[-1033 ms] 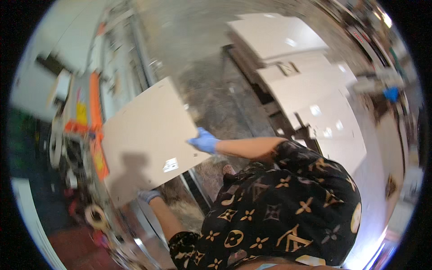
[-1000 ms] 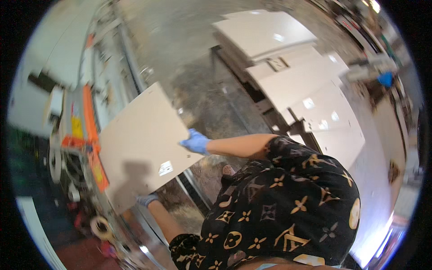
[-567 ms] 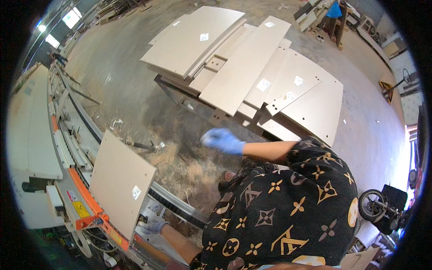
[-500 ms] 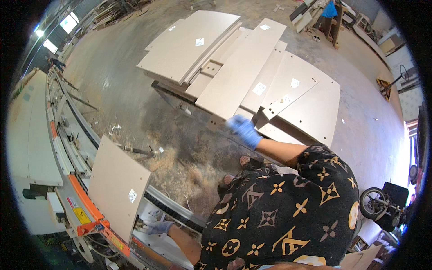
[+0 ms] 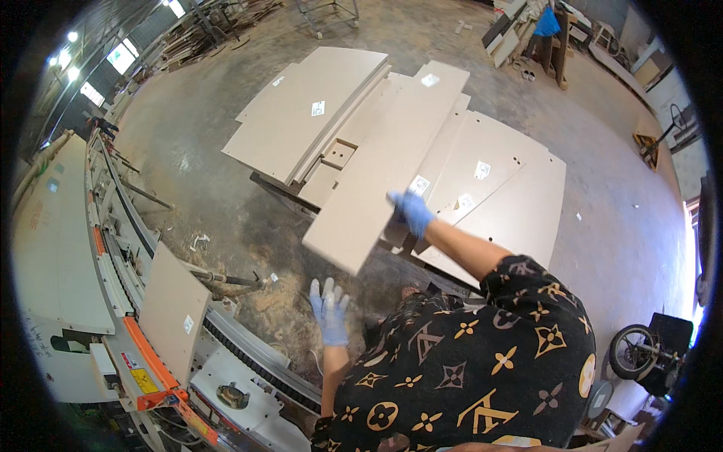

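Workshop, concrete floor (image 5: 192, 124) with sawdust in patches, daylight along the right side. Nearest us: black patterned shirt (image 5: 467, 369), both hands in blue gloves. Our left hand (image 5: 329, 313) is holding nothing, palm up-ish, fingers spread and pointing at the long panel's near end, not touching it. Lower left, a smaller squarish panel (image 5: 173, 313) sits on the machine (image 5: 256, 358), beside its orange strip (image 5: 154, 354).

Our right hand (image 5: 413, 215) is gripping the long panel (image 5: 384, 166) by its right long edge, thumb on top. That panel is a beige rectangle, face up, on top of the panel stack (image 5: 520, 184). Long axis runs away from us, leaning right; near end aims down-left at the left hand and overhangs the stack, far end with a white label (image 5: 430, 80) points up-right.

Right of us, a motorcycle (image 5: 636, 352). Farther out: blue bag (image 5: 547, 24), metal frame (image 5: 329, 15), wood pile (image 5: 177, 49). We think there's a person (image 5: 102, 128) at the machine's far end; too small to be sure.
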`<state>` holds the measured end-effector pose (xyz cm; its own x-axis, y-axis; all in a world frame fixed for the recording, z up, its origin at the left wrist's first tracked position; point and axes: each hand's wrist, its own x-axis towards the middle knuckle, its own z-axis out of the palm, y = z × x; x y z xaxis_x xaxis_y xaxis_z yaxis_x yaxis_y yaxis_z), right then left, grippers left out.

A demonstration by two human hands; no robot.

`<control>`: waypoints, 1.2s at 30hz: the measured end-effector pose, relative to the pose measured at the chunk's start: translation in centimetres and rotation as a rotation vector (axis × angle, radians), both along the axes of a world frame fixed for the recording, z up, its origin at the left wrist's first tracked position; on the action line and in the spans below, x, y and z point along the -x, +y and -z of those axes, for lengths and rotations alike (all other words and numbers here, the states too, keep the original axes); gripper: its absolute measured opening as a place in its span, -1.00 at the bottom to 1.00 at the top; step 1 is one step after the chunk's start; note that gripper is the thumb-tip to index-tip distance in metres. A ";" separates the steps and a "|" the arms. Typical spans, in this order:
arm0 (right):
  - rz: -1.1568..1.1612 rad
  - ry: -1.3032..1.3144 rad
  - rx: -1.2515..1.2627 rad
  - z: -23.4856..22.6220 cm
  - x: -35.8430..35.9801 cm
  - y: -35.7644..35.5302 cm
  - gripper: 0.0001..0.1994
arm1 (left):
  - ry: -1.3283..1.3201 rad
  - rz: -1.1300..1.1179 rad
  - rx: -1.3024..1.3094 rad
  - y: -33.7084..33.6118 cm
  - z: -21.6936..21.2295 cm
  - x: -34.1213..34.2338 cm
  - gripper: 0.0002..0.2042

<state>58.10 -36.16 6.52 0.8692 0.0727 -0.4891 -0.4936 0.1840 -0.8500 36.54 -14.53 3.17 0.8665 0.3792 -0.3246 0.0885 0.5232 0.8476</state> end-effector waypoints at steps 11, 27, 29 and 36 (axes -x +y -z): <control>-0.436 0.149 -0.248 -3.0 7.1 -1.3 -0.40 | 0.071 -0.335 -0.071 5.5 -1.1 18.5 -0.47; -1.622 0.441 -0.421 -3.0 20.0 23.9 -0.59 | 0.484 -1.610 -0.631 -9.7 -4.1 41.6 -0.52; -1.745 0.482 -0.363 -1.6 25.2 26.6 -0.57 | 0.449 -1.735 -0.575 -12.0 -3.9 44.4 -0.53; -1.924 0.408 -0.216 4.2 45.6 35.8 -0.68 | 0.467 -2.029 -0.583 -15.2 0.5 54.7 -0.46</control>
